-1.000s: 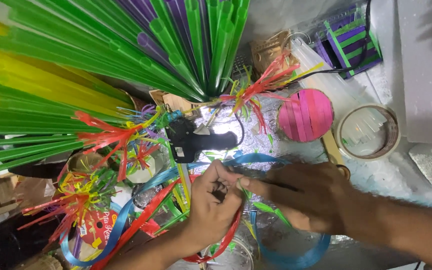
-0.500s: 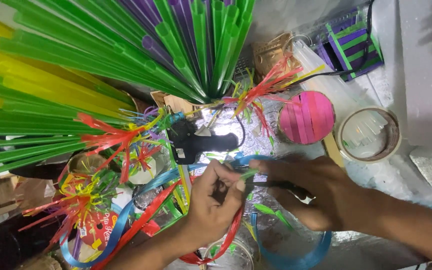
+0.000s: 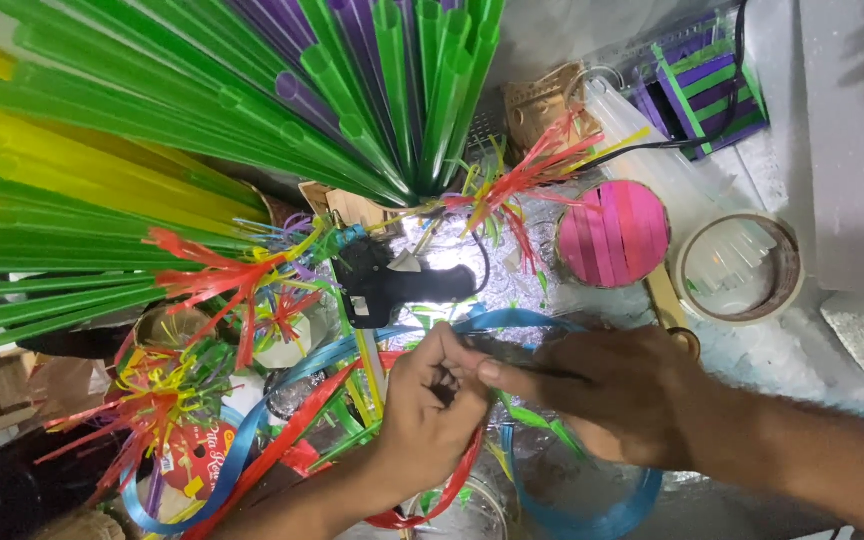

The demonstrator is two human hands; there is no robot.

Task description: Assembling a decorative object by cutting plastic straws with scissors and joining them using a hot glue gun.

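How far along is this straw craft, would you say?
Done, it seems: several fringed straw flowers already lie finished at the left. In hand: the left hand and right hand meet over a small green piece, too hidden to make out. Left: a big bundle of uncut straws fans out above, so plenty appears to remain.

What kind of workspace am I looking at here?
Most likely a home craft table: bundled drinking straws, a black glue gun, a roll of tape, with both hands working among ribbons.

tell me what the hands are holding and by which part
Left hand and right hand pinch something small between their fingertips; what it is cannot be told.
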